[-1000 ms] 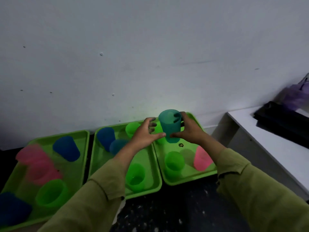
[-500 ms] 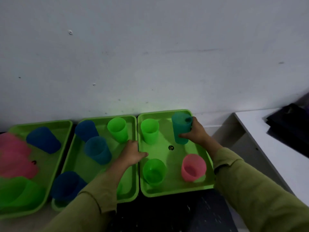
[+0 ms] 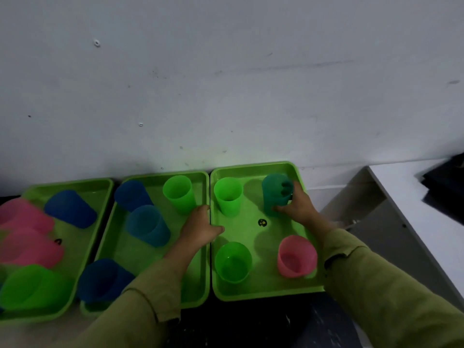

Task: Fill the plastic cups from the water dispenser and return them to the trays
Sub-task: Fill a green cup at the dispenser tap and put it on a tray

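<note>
Grey-white wall (image 3: pixel 226 84) fills the upper half, and a white surface (image 3: pixel 414 222) juts in at the right. Three lime-green trays lie side by side against the wall: the left tray (image 3: pixel 75 183) with blurred pink, blue and green cups, the middle tray (image 3: pixel 160 176) with blue cups and a green one, and the right tray (image 3: pixel 251 296). In the right tray stand two green cups (image 3: pixel 228 197), a pink cup (image 3: pixel 296 256) and, upright in the far right corner, the teal cup (image 3: pixel 272 197). The right grip (image 3: pixel 298 207) wraps its fingers and thumb round the teal cup. The left grip (image 3: pixel 200 227) rests on the adjoining rims of the middle and right trays; whether its fingers curl there I cannot tell. A small round black sticker (image 3: pixel 262 222) on the right tray's floor is too small to read.
</note>
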Tool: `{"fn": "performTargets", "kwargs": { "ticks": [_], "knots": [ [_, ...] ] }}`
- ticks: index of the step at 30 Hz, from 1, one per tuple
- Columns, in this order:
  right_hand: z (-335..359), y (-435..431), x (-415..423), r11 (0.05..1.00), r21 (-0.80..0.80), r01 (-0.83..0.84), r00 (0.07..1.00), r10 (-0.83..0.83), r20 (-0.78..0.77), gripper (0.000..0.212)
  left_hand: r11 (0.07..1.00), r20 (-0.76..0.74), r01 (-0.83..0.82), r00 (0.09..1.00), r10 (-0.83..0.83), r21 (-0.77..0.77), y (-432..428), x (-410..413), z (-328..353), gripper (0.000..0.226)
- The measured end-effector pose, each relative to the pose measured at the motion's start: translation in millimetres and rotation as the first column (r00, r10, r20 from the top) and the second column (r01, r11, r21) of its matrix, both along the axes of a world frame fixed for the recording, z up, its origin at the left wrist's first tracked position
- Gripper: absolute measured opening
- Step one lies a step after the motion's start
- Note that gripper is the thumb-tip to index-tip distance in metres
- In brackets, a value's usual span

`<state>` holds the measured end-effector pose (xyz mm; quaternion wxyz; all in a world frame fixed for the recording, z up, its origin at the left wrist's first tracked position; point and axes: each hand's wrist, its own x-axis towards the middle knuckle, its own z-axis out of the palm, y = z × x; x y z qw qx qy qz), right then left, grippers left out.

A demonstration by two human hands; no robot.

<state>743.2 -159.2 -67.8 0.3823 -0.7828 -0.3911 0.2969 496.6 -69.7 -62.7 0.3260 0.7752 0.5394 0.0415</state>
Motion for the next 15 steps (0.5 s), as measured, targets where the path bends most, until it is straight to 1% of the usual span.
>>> {"fn": "performTargets", "kwargs": {
  "ticks": [3,8,12,15],
  "knots": [
    [-1.6,-6.2,3.3,0.999,-0.026,-0.022,0.999,0.022,0.026,0.076,0.996,0.032,-0.087,0.996,0.086,0.015,0.5,11.8,4.1,0.084],
    [3.8,-13.1,7.1,0.999,-0.031,-0.023,0.999,0.025,0.042,0.087,0.979,0.213,-0.201,0.958,0.191,0.028,5.0,33.7,9.4,0.090],
    [10.3,-20.2,6.9,0.998,-0.051,-0.026,0.996,0.031,0.087,0.095,0.980,0.306,-0.195,0.936,0.173,0.042,9.6,47.7,9.5,0.098],
    [16.1,-25.5,2.7,0.996,-0.068,-0.051,0.987,0.061,0.150,0.099,0.987,0.292,-0.155,0.947,0.134,0.051,13.5,51.5,7.9,0.093]
  ]
}}
